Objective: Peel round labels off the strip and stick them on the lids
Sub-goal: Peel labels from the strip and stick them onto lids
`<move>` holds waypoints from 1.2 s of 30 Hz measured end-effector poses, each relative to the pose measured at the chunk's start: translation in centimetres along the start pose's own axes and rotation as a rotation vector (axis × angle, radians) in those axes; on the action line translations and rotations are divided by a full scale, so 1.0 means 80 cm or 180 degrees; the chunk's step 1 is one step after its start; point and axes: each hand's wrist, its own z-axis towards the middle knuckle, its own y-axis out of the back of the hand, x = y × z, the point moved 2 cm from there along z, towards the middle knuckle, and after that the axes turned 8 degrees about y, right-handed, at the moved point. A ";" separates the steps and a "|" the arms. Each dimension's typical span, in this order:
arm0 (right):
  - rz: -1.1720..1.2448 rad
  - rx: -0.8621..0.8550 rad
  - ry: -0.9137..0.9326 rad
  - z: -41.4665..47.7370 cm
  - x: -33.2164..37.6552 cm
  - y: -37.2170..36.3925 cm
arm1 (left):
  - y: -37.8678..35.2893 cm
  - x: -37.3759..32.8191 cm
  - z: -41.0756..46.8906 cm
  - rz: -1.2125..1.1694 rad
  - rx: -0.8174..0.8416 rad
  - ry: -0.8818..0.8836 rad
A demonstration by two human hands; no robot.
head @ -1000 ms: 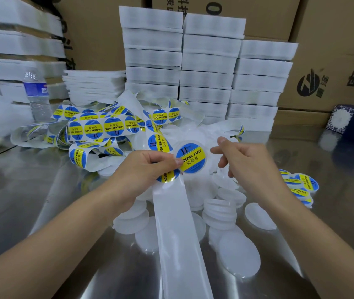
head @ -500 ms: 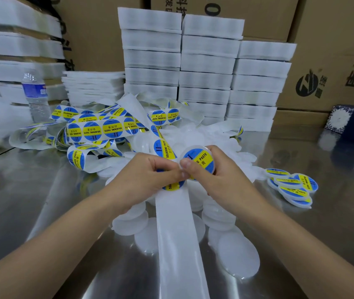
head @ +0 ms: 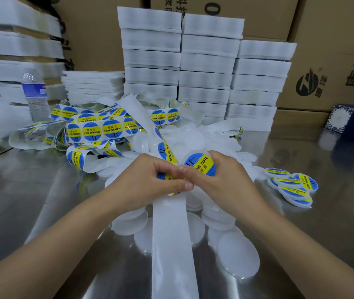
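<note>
Left hand (head: 148, 182) pinches strip (head: 171, 238); right hand (head: 223, 182) grips lid (head: 202, 164) — labelled.

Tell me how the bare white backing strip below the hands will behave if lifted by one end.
The backing strip probably flops and drapes: its labelled stretch curls in loose loops. Likely very light, being thin and ribbon-like. Its smooth face may slip on the steel table.

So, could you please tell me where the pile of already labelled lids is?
In the head view, the small pile of labelled lids lies on the steel table, just right of the right hand and the heap of plain lids.
</note>
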 end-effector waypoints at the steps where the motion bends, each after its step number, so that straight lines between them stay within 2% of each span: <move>1: -0.0014 -0.0025 0.0009 0.000 0.000 0.000 | 0.000 -0.001 0.000 0.0024 0.0013 -0.0027; 15: -0.0124 -0.0090 -0.0004 0.001 -0.003 -0.001 | -0.001 0.006 0.003 0.0210 -0.0033 0.0018; 31: -0.0084 -0.0055 0.0124 0.000 -0.002 0.004 | -0.002 0.005 0.004 -0.0067 -0.0025 0.0170; 36: -0.0295 -0.0135 0.0182 0.002 -0.006 0.007 | -0.002 0.005 0.004 -0.0139 -0.0040 0.0268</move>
